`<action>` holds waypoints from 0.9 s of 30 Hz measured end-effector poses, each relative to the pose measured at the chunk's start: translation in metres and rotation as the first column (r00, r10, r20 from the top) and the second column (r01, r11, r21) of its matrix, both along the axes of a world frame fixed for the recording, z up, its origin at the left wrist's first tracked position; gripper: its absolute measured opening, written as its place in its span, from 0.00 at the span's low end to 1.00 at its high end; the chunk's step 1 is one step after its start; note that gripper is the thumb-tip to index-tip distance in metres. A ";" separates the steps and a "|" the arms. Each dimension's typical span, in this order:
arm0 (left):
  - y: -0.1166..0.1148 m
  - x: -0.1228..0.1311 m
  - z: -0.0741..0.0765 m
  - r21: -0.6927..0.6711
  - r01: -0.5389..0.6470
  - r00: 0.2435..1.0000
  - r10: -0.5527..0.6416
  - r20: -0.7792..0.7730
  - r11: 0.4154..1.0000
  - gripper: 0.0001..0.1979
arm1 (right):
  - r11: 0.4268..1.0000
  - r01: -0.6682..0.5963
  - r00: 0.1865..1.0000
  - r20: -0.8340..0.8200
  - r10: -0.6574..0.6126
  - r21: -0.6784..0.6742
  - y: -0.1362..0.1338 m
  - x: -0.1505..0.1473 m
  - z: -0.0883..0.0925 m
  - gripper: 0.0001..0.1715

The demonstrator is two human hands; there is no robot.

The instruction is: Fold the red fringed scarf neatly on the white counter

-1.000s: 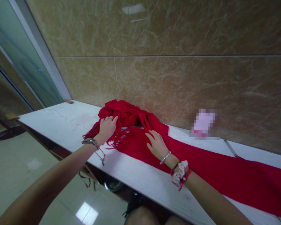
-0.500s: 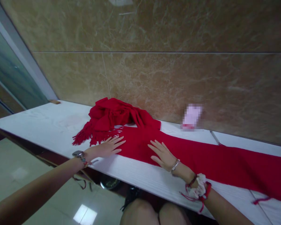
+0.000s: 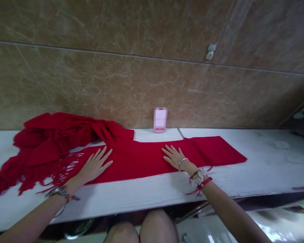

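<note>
A red scarf [image 3: 142, 162] lies spread in a long flat strip along the white tabletop, its fringe at the left end. My left hand [image 3: 94, 166] rests flat on the strip near that fringe, fingers spread. Further right, my right hand [image 3: 176, 158] lies palm down on the same strip with its fingers apart. Behind my left hand, more red fabric [image 3: 63, 133] is heaped in loose folds, with fringe trailing to the left. Whether the heap and the strip are one piece I cannot tell.
A phone [image 3: 160, 120], its screen blurred, leans upright against the brown marble-patterned wall [image 3: 131, 87]. The white tabletop [image 3: 266, 162] runs on to the right, with a seam behind the scarf. A wall socket [image 3: 210, 51] is higher up. My knees are below the front edge.
My view has swung to the right, so the scarf's right end now shows. My right hand has shifted right along the strip, away from my left hand; both stay flat on it.
</note>
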State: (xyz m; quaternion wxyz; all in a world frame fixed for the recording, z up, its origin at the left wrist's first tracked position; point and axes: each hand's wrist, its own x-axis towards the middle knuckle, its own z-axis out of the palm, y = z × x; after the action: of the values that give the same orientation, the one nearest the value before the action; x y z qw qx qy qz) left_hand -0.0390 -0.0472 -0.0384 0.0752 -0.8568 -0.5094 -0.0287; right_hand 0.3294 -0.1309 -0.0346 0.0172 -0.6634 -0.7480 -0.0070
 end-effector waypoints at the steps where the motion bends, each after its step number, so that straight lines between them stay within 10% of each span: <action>1: 0.003 -0.005 -0.004 -0.005 -0.011 1.000 0.011 -0.011 1.000 0.28 | 0.999 0.036 0.999 0.010 -0.036 0.000 -0.003 0.014 0.000 0.26; 7: 0.004 -0.012 -0.007 0.124 -0.007 0.998 -0.001 0.069 0.992 0.27 | 0.980 0.190 0.982 0.002 -0.191 0.061 -0.011 0.077 0.003 0.25; 12: 0.012 0.030 0.025 0.366 0.192 0.949 -0.267 0.166 0.911 0.22 | 0.984 -0.128 0.986 -0.090 0.140 0.124 -0.019 0.029 0.015 0.29; 18: 0.051 0.118 0.041 -0.044 0.440 0.886 -0.426 0.183 0.897 0.17 | 0.902 -0.426 0.895 -0.112 0.432 0.075 -0.034 -0.037 0.024 0.23; 27: 0.089 0.181 0.036 -0.430 0.424 0.901 -0.320 0.294 0.797 0.10 | 0.869 -0.481 0.877 0.082 0.474 0.120 -0.036 -0.031 0.017 0.17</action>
State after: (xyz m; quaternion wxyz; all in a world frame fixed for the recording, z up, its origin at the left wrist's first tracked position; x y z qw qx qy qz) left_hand 0.1424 0.0422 -0.0024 -0.2017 -0.9236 -0.3259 -0.0036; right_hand 0.2979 -0.1671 -0.0179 0.0449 -0.4548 -0.8867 -0.0703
